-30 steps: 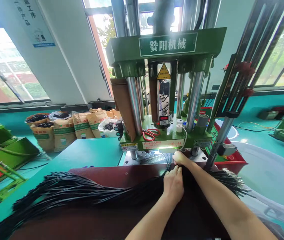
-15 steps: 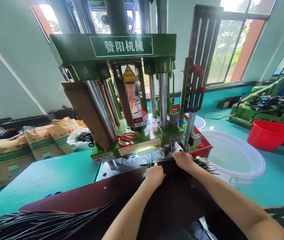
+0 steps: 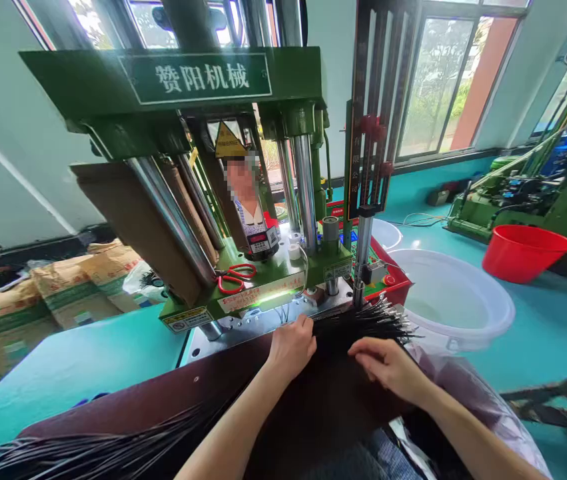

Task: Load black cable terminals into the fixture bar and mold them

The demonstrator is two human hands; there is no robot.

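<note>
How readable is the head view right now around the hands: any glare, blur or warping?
Head view: hands sharp; left hand and right hand evenly lit on black cables. Windows blown out. Wide-angle bends press columns. Blurred patch on machine's reflective centre panel.

Count: 2 hands, left and right; 1 green press; 1 pair of red scissors; 1 red basin; 2 white tubs (second partly hidden); sacks uncountable.

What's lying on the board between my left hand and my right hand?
In the head view, a fanned bundle of black wires lies between the left hand and the right hand, on the dark brown board.
</note>
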